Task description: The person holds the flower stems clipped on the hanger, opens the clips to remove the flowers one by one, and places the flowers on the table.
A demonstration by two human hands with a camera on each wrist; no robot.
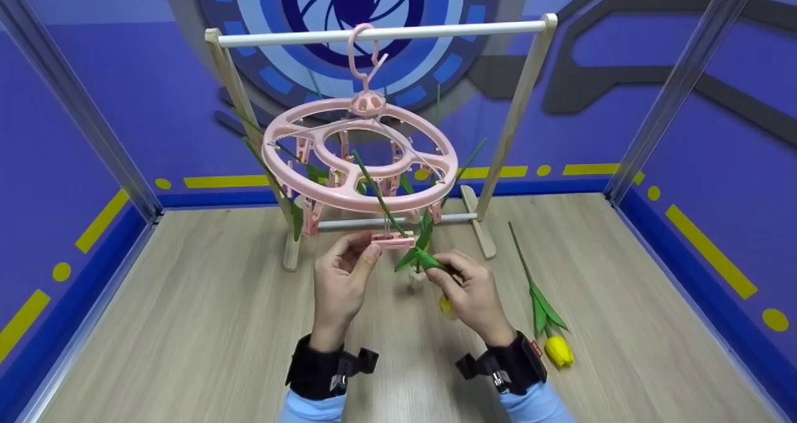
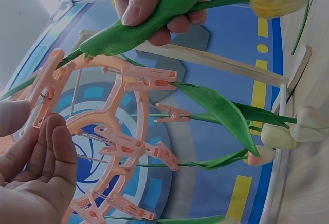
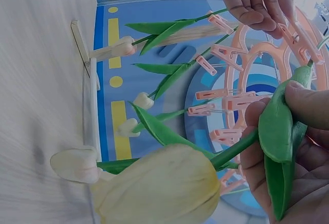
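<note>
My left grip [image 1: 342, 280] was clamped, thumb opposing fingers, on a pink peg [image 1: 393, 241] that lay almost horizontal at the grip's 2 o'clock, as seen from the head view. My right grip [image 1: 470, 289], at the peg's 4 o'clock, was clamped on the held tulip [image 1: 428, 260] around its leaves. The tulip's yellow blossom [image 1: 447, 308] showed at 7 o'clock of my right grip. Its stem crossed the far end of the peg and extended toward 11 o'clock, in front of the ring hanger [image 1: 330, 196]. I could not tell whether the peg's jaws were closed on that stem.

The pink ring hanger was located at 12 o'clock, above both hands. Further pegs [image 2: 154, 81] hung around it, with pale tulips [image 3: 144, 100] suspended blossom down. Its hook [image 1: 352, 55] was seated over the white rod [image 1: 448, 30] of a wooden stand [image 1: 518, 108]. The stand rested on the desk [image 1: 212, 323]. A second tulip [image 1: 558, 351] lay on the desk, its yellow flower at 4 o'clock of my right grip and its stem directed toward 11 o'clock.
</note>
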